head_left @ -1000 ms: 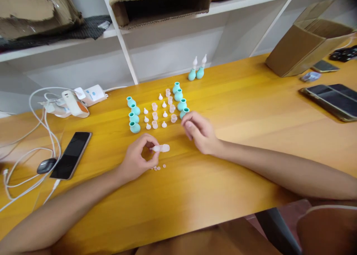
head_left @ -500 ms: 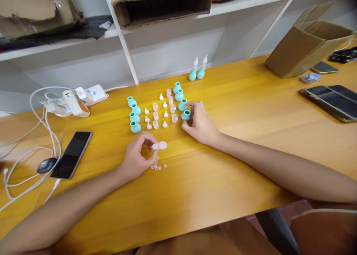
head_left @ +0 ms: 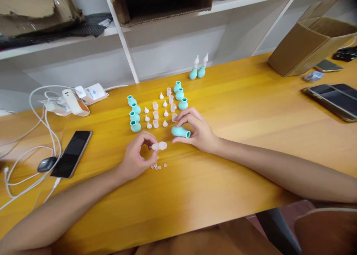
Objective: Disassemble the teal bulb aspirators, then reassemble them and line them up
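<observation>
My left hand (head_left: 141,152) pinches a translucent nozzle piece (head_left: 160,146) with a wider cup end pointing right. My right hand (head_left: 199,130) has thumb and fingers around a teal squeeze bulb (head_left: 180,131), tilted on its side with its open mouth to the right. Behind it stand more teal bulbs (head_left: 183,104) in a row, and another row of teal bulbs (head_left: 135,126) is on the left. Between the rows are small white tips (head_left: 165,123) and clear pink cups (head_left: 155,124). Several tiny clear rings (head_left: 159,168) lie beside my left hand.
Two teal bulbs with white tips fitted (head_left: 201,71) stand at the back. To the left are a phone (head_left: 71,154), cables and a power strip (head_left: 95,93). An open cardboard box (head_left: 304,48) and a dark tablet-like device (head_left: 331,98) are on the right.
My right hand has taken the nearest teal bulb from the right row, brought it slightly toward me and tipped it sideways. The left hand has stayed put with the nozzle piece.
</observation>
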Motion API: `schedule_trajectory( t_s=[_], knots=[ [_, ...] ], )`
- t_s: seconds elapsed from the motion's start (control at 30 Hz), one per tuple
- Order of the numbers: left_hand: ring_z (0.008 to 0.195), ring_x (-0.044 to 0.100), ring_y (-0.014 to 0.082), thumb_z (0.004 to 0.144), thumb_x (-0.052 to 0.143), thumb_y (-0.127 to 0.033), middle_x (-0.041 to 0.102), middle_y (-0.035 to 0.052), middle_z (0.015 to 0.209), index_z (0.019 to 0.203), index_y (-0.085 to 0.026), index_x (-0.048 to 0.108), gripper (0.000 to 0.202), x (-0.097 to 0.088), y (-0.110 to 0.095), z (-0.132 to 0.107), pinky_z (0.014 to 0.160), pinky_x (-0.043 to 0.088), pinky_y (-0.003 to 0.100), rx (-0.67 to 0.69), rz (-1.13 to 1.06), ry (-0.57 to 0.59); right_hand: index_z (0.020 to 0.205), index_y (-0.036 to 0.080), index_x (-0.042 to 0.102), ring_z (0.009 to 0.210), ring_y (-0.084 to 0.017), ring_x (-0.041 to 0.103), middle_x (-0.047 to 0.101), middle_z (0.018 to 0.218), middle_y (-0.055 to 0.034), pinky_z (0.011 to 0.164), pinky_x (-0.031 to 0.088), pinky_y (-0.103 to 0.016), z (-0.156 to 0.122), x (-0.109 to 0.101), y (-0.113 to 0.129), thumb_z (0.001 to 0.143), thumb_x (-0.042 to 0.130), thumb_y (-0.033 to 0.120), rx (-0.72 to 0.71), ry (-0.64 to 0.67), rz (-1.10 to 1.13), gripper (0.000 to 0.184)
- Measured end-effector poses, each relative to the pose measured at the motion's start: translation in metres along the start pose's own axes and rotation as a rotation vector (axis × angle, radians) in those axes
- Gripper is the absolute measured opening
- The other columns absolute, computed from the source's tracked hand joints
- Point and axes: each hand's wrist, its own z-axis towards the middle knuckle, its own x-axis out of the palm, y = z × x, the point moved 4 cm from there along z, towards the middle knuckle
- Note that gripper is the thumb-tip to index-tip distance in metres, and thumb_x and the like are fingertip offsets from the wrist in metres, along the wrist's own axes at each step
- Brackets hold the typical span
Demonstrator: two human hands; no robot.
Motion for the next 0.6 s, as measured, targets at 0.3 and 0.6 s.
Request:
schedule_trajectory(
  t_s=[0.3,0.6],
  knots=[
    [0.085,0.061,0.0157,0.09,0.07,-0.008,0.063,0.0027,0.1,0.11,-0.023,0.059,0.027,0.0,-0.005,0.0,0.076,0.052,0.029,0.056,0.043,0.032,0.098,0.021,0.069,0.089,-0.017,0.056,0.057,0.099,-0.0026,0.079,0.05,-0.03,-0.01,0.023,0.011,0.08,0.094,0.064,-0.021,0.286,0.161,0.053],
    [0.082,0.065,0.0154,0.092,0.074,-0.013,0.068,0.0023,0.096,0.108,-0.024,0.061,0.023,0.003,-0.01,0.0,0.071,0.053,0.028,0.087,0.064,0.127,0.093,0.021,0.063,0.082,-0.016,0.066,0.07,0.094,-0.0024,0.074,0.051,-0.027,-0.014,0.027,0.012,0.094,0.089,0.047,0.026,0.286,0.089,0.036]
  ],
)
